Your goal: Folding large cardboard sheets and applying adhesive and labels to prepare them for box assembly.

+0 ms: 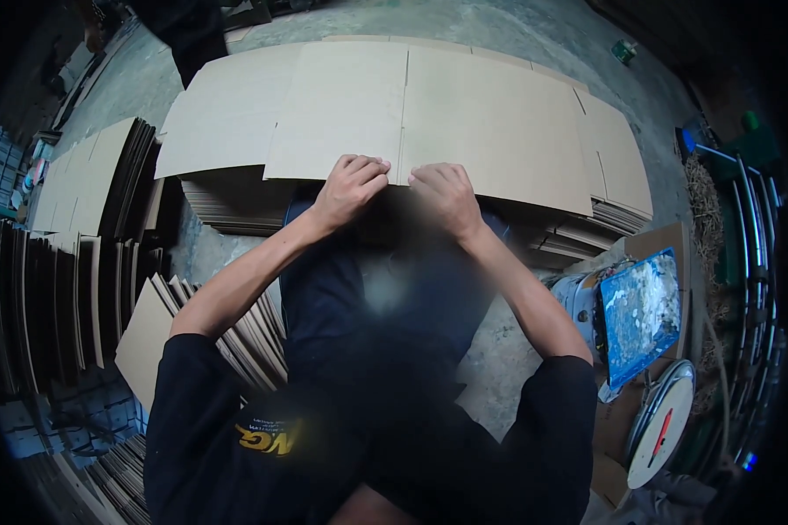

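A wide, flat cardboard sheet [499,122] with slots and creases lies across the stacks in front of me. My left hand [355,188] is closed on its near edge, just left of the slot at the middle, with the fingers curled over the top. Just right of that slot, my right hand [446,194] is closed on the same edge. A blurred patch covers part of this hand and the space below it. The two hands are a short gap apart, and both thumbs are mostly hidden.
Under the sheet are stacked cardboard layers [236,210]. More cardboard stands on edge at my left [61,306] and beside my left leg [254,341]. A stained blue tray [641,311], a bucket [576,302] and a round disc [661,437] are at my right. A person's dark-clothed leg [193,44] shows at far left.
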A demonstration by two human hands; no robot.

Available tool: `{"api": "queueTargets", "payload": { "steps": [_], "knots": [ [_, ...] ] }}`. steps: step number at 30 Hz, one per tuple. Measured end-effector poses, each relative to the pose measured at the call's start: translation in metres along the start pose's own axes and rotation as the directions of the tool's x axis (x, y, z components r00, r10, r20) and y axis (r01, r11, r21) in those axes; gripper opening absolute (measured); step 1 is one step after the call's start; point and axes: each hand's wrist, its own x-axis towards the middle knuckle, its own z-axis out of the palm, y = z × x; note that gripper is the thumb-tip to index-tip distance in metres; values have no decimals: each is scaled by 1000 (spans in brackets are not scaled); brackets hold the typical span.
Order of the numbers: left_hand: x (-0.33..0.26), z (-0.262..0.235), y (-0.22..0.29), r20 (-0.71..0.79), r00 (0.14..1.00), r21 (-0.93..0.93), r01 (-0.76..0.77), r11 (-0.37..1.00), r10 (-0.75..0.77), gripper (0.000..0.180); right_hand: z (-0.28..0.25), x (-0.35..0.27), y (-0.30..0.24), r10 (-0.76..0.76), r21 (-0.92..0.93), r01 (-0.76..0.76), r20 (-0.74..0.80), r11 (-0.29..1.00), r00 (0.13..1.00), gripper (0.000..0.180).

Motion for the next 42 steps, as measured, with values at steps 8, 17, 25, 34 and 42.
{"api": "queueTargets", "payload": {
  "steps": [8, 17, 25, 34, 42],
  "knots": [
    [-2, 3, 0, -4, 1000, 4, 1, 1000, -1, 13, 5, -5, 6, -41, -31, 41, 6, 999, 999, 23],
    [1, 2, 11, -26, 999, 15, 28, 999, -28, 13, 10, -2, 6, -52, -108, 58, 60, 992, 997, 20],
    [5, -6, -2, 36, 998, -153, 52, 987, -47, 16, 9, 1, 6, -65, -83, 68, 40, 994, 997, 13],
    [5, -4, 0, 34, 999, -27, -11, 1000, 12, 16, 8, 6, 7, -8, 5, 8, 46, 1000, 999, 16],
    [20, -11, -9, 136, 991, -119, 35, 992, -19, 25, -4, 23, -3, -47, -60, 51, 59, 997, 997, 18]
  ]
}}
